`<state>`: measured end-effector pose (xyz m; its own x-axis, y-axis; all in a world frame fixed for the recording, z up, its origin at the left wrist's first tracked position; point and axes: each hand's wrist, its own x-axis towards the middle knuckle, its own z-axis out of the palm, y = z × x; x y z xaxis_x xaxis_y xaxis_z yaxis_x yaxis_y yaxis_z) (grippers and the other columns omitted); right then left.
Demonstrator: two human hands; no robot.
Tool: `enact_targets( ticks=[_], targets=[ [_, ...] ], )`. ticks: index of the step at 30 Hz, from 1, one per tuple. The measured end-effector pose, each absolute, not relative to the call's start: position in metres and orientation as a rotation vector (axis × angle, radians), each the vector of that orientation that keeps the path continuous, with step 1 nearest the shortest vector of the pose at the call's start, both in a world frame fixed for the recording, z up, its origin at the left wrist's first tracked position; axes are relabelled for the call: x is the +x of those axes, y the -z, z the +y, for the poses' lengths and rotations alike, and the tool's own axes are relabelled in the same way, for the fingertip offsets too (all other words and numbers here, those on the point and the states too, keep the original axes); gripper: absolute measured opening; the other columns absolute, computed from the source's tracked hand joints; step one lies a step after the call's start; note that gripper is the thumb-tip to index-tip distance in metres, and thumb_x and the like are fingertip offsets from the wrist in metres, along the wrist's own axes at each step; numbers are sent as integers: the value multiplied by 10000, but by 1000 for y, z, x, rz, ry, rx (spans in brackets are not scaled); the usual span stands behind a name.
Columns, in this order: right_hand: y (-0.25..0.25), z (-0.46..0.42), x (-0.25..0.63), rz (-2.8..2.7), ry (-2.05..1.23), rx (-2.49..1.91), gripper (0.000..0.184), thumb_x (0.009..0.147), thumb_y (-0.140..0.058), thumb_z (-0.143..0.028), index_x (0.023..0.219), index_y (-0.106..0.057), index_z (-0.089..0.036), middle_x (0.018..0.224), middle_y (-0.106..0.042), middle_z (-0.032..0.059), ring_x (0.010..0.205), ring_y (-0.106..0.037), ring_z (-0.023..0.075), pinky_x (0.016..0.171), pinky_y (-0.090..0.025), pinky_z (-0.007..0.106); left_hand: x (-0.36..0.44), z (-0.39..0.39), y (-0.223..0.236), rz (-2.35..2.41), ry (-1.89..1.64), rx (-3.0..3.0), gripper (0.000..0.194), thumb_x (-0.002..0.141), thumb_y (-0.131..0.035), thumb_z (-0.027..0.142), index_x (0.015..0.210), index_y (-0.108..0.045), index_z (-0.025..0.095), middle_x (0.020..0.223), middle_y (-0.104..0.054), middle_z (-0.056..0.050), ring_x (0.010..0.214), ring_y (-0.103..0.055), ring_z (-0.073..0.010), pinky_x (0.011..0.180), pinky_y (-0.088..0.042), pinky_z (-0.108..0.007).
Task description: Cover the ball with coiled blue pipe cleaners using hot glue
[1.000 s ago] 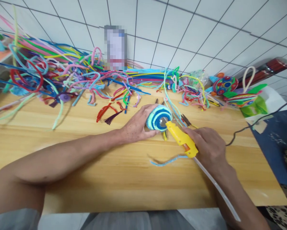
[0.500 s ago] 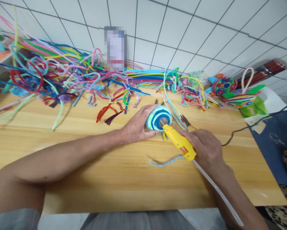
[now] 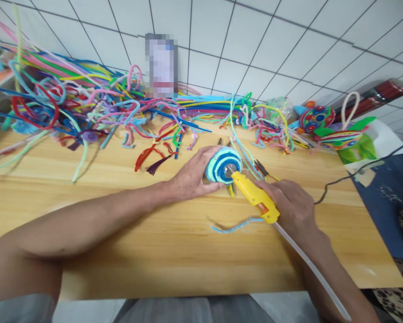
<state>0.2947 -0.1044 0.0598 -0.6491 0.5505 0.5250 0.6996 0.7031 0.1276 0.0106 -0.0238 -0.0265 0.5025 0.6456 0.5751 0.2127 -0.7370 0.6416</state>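
Observation:
My left hand (image 3: 199,175) is closed around a ball (image 3: 218,162) wound with blue and mint-green pipe cleaner, a round grey patch facing me. A yellow hot glue gun (image 3: 255,196) is gripped in my right hand (image 3: 293,204); its nozzle points at the grey patch, and whether it touches I cannot tell. A long clear glue stick (image 3: 310,264) sticks out of the gun's rear. Beneath the gun lies a light blue pipe cleaner (image 3: 233,228). Dark-tipped pliers with yellow handles (image 3: 262,168) rest just beyond my right hand.
A tangle of coloured pipe cleaners (image 3: 97,96) runs along the tiled wall. A blurred-out phone-like object (image 3: 161,67) leans there. On the right stand colourful pipe-cleaner ornaments (image 3: 317,119) and a dark red roll (image 3: 376,96). A black cord (image 3: 366,165) crosses the table's right side.
The glue gun and my right hand have shifted slightly right, drawing the nozzle back a little across the grey patch. My left hand and the ball have stayed put.

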Motion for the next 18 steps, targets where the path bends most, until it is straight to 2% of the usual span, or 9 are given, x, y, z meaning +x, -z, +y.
enact_targets(
  ticks=[4, 9, 15, 18],
  targets=[
    [-60, -103, 294, -2478, 435, -945, 287, 1065, -578, -216, 1340, -643, -167, 911, -759, 82, 789, -689, 222, 734, -543, 355, 11, -24, 26, 699, -1157, 2254, 925, 921, -794, 398, 1675, -284, 233, 1614, -489, -221, 1525, -490, -394, 1276, -445, -640],
    [-59, -104, 297, -2460, 410, -968, 331, 1033, -597, -177, 1358, -650, -206, 927, -776, 75, 790, -713, 223, 717, -555, 351, 11, -25, 26, 712, -1158, 2241, 918, 921, -796, 399, 1672, -294, 235, 1619, -488, -218, 1531, -484, -394, 1282, -439, -636],
    [-59, -107, 297, -2430, 353, -1013, 331, 1021, -625, -158, 1343, -667, -226, 1198, -810, 134, 1038, -796, 256, 874, -645, 386, 11, -24, 27, 709, -1162, 2252, 939, 924, -793, 404, 1686, -270, 237, 1625, -481, -223, 1538, -478, -396, 1281, -440, -641],
    [-58, -106, 297, -2442, 278, -996, 340, 1034, -598, -154, 1363, -652, -219, 1236, -816, 146, 1087, -807, 268, 921, -659, 412, 11, -24, 27, 710, -1155, 2253, 938, 930, -788, 417, 1689, -262, 252, 1633, -478, -216, 1554, -462, -393, 1286, -432, -649]
  ],
)
